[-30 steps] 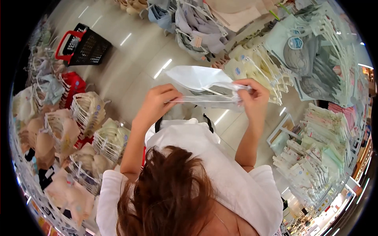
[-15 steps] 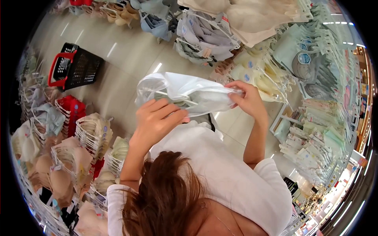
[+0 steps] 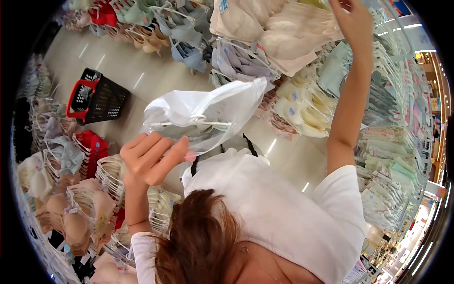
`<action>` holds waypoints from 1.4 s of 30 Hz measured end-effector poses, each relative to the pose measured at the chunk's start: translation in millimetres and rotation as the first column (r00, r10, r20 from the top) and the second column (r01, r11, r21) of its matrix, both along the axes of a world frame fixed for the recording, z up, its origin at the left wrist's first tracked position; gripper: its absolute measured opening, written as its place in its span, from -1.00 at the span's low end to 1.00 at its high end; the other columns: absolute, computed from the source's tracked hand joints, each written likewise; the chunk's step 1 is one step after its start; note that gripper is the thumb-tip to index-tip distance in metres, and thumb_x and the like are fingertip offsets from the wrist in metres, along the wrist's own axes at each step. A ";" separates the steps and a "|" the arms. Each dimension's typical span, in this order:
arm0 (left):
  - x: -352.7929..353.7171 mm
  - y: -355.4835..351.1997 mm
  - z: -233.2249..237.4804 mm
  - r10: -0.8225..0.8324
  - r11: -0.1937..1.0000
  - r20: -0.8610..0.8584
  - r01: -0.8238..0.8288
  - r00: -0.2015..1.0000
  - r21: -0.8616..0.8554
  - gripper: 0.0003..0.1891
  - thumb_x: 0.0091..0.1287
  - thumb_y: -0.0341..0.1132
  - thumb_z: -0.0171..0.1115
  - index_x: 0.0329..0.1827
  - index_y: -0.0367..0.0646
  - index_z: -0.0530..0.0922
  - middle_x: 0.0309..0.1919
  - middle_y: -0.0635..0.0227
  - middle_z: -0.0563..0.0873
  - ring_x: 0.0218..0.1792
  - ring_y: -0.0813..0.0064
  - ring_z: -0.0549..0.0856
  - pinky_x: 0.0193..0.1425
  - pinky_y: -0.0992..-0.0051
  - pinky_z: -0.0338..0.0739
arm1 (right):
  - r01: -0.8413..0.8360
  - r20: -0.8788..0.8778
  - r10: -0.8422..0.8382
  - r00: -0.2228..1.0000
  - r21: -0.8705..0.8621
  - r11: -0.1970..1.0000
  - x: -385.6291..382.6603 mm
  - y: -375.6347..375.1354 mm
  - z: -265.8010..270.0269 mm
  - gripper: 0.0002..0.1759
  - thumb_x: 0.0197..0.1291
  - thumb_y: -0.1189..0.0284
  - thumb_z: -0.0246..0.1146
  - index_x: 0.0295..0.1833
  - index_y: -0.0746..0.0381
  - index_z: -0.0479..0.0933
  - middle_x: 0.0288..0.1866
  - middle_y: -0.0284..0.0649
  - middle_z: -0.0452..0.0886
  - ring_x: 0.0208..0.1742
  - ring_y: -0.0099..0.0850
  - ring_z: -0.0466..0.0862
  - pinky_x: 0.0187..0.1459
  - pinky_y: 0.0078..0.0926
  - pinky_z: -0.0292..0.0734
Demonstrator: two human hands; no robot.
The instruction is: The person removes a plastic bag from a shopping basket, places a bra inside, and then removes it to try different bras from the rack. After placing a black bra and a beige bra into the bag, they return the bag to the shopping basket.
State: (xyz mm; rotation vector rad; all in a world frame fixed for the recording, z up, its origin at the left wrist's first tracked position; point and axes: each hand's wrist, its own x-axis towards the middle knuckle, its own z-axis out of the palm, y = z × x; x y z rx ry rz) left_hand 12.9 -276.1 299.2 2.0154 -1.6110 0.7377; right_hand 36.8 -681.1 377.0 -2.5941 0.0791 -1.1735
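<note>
A clear and white plastic bag (image 3: pixel 227 102) hangs from my left hand (image 3: pixel 153 156), whose fingers are closed on its near edge. Inside the bag a white hanger (image 3: pixel 198 123) shows through the film, with something pale and greenish under it. My right hand (image 3: pixel 347 14) is raised at the top edge of the view, away from the bag, beside the cream bras (image 3: pixel 302 33) on the rack. Its fingers are partly cut off by the frame, and what they touch is hidden.
A black basket (image 3: pixel 106 99) with a red handle stands on the tiled floor (image 3: pixel 127 71) at the left. Racks of bras on hangers line the left side, the top and the right, with yellow bras (image 3: pixel 302 106) and grey-green ones (image 3: pixel 378 97) near my right arm.
My right hand has let go of the bag and moved up and right to the rack. My left hand has shifted left and slightly down, and the bag's right end now flares upward.
</note>
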 end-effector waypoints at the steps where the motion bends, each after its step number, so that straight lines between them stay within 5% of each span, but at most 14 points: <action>1: 1.7 -0.9 3.7 0.005 1.000 0.054 -0.004 0.999 -0.014 -0.72 -0.09 -0.18 0.43 -0.40 -0.13 0.60 -0.66 0.48 0.47 -0.67 0.55 0.41 -0.64 0.62 0.21 | -0.019 -0.076 0.019 0.997 0.003 1.000 10.6 -6.3 -3.8 -0.69 0.23 0.34 0.17 -0.13 0.42 0.54 -0.41 -0.19 0.64 -0.50 -0.56 0.55 -0.42 -0.62 0.45; 3: 3.7 -1.1 8.7 0.024 0.999 0.074 -0.021 0.997 -0.038 -0.72 -0.08 -0.17 0.42 -0.41 -0.14 0.60 -0.64 0.46 0.49 -0.67 0.52 0.41 -0.63 0.62 0.24 | -0.059 -0.220 0.060 0.974 0.013 0.998 22.9 -11.8 -7.0 -0.64 0.13 0.29 0.26 -0.15 0.40 0.59 -0.41 -0.16 0.67 -0.57 -0.55 0.49 -0.53 -0.54 0.41; 7: 10.5 -5.7 16.1 0.078 0.994 0.153 -0.066 0.985 -0.083 -0.73 -0.03 -0.14 0.38 -0.49 -0.14 0.54 -0.60 0.42 0.53 -0.65 0.48 0.40 -0.62 0.62 0.29 | -0.011 -0.474 -0.015 0.881 -0.052 0.999 29.7 -4.7 6.4 -0.70 0.12 0.32 0.26 -0.24 0.39 0.60 -0.42 -0.19 0.68 -0.56 -0.52 0.51 -0.45 -0.46 0.44; 9: 18.2 -6.9 11.9 0.086 0.993 0.186 -0.070 0.979 -0.091 -0.70 0.00 -0.11 0.36 -0.56 -0.13 0.48 -0.60 0.42 0.52 -0.64 0.48 0.39 -0.64 0.60 0.25 | -0.197 -0.370 0.294 0.881 0.278 0.940 36.8 -14.9 0.4 -0.72 0.14 0.32 0.26 -0.26 0.36 0.61 -0.58 -0.29 0.59 -0.57 -0.59 0.48 -0.51 -0.53 0.36; 12: 30.0 -10.5 8.7 0.060 0.997 0.190 -0.051 0.980 -0.053 -0.68 0.02 -0.09 0.35 -0.59 -0.12 0.45 -0.62 0.43 0.49 -0.64 0.48 0.40 -0.65 0.60 0.23 | -0.002 -0.467 0.156 0.871 0.314 0.949 8.3 17.9 34.7 -0.75 0.18 0.32 0.23 -0.23 0.31 0.61 -0.68 -0.42 0.45 -0.63 -0.68 0.39 -0.58 -0.63 0.25; 14: 32.9 -16.6 4.9 0.054 0.997 0.204 -0.043 0.977 -0.058 -0.66 0.03 -0.06 0.33 -0.60 -0.10 0.44 -0.64 0.45 0.46 -0.64 0.50 0.40 -0.66 0.61 0.22 | -0.045 -0.446 0.206 0.871 0.346 0.937 -13.3 25.0 51.6 -0.75 0.23 0.30 0.22 -0.20 0.29 0.60 -0.70 -0.50 0.37 -0.68 -0.75 0.27 -0.64 -0.72 0.14; 16: 33.8 -23.5 3.2 0.032 0.997 0.237 -0.015 0.971 -0.074 -0.66 0.01 -0.04 0.33 -0.60 -0.08 0.44 -0.65 0.47 0.44 -0.65 0.53 0.40 -0.66 0.61 0.22 | -0.121 -0.230 0.199 0.953 0.311 0.942 -30.0 41.5 62.7 -0.72 0.25 0.26 0.21 -0.17 0.28 0.59 -0.72 -0.54 0.33 -0.74 -0.78 0.18 -0.71 -0.75 0.03; 20: 37.2 -34.3 7.1 -0.009 0.999 0.263 0.019 0.965 -0.035 -0.61 0.10 0.00 0.28 -0.63 -0.14 0.45 -0.69 0.43 0.44 -0.67 0.48 0.39 -0.66 0.57 0.22 | -0.402 0.032 0.407 0.913 0.241 0.883 -39.2 54.4 100.7 -0.74 0.27 0.22 0.20 -0.21 0.22 0.58 -0.73 -0.57 0.21 -0.79 -0.81 0.10 -0.77 -0.79 -0.11; 21: 38.6 -35.6 6.8 -0.009 0.999 0.262 0.019 0.965 -0.035 -0.61 0.10 0.00 0.28 -0.63 -0.14 0.45 -0.69 0.43 0.44 -0.67 0.48 0.39 -0.66 0.57 0.22 | -0.358 -0.030 0.405 0.914 0.411 0.839 -32.2 41.1 120.1 -0.76 0.27 0.22 0.19 -0.25 0.19 0.57 -0.72 -0.58 0.21 -0.79 -0.82 0.08 -0.77 -0.81 -0.10; 22: 40.2 -37.1 6.4 -0.010 0.999 0.283 0.023 0.959 -0.041 -0.60 0.09 0.01 0.29 -0.63 -0.13 0.45 -0.70 0.44 0.43 -0.66 0.49 0.39 -0.66 0.58 0.23 | -0.488 0.122 0.473 0.873 0.258 0.834 -27.1 38.5 118.1 -0.74 0.31 0.21 0.14 -0.24 0.18 0.54 -0.71 -0.57 0.22 -0.79 -0.83 0.08 -0.78 -0.81 -0.10; 27: 46.5 -40.6 8.3 -0.021 0.996 0.330 0.049 0.944 -0.078 -0.60 0.06 0.02 0.31 -0.64 -0.13 0.47 -0.71 0.44 0.44 -0.65 0.48 0.41 -0.64 0.59 0.26 | -0.505 0.103 0.498 0.861 0.296 0.811 -16.6 40.3 116.8 -0.73 0.32 0.21 0.12 -0.23 0.19 0.54 -0.71 -0.56 0.21 -0.79 -0.82 0.08 -0.78 -0.81 -0.10; 29: 50.5 -35.8 9.3 0.044 0.988 0.381 0.016 0.924 -0.152 -0.59 -0.13 0.04 0.43 -0.60 -0.07 0.47 -0.69 0.51 0.43 -0.62 0.50 0.42 -0.62 0.66 0.28 | -0.507 0.092 0.507 0.857 0.318 0.801 -13.7 43.6 115.3 -0.73 0.32 0.21 0.11 -0.23 0.20 0.54 -0.72 -0.56 0.21 -0.79 -0.82 0.07 -0.79 -0.80 -0.11; 32: 56.9 -22.8 6.6 0.091 0.978 0.371 -0.013 0.924 -0.208 -0.57 -0.17 0.07 0.45 -0.60 -0.08 0.49 -0.67 0.51 0.47 -0.60 0.48 0.45 -0.57 0.65 0.35 | -0.512 0.078 0.521 0.850 0.352 0.784 -10.8 46.9 112.6 -0.72 0.33 0.21 0.11 -0.22 0.21 0.53 -0.72 -0.55 0.21 -0.79 -0.82 0.07 -0.79 -0.80 -0.11; 42: 62.9 1.9 -16.0 0.300 0.915 0.440 -0.124 0.847 -0.384 -0.59 -0.05 0.18 0.38 -0.54 0.00 0.62 -0.57 0.52 0.65 -0.45 0.49 0.61 -0.25 0.50 0.50 | -0.612 0.120 0.624 0.772 0.406 0.679 -12.2 58.8 118.8 -0.69 0.34 0.20 0.08 -0.20 0.24 0.53 -0.73 -0.53 0.20 -0.80 -0.81 0.06 -0.80 -0.78 -0.12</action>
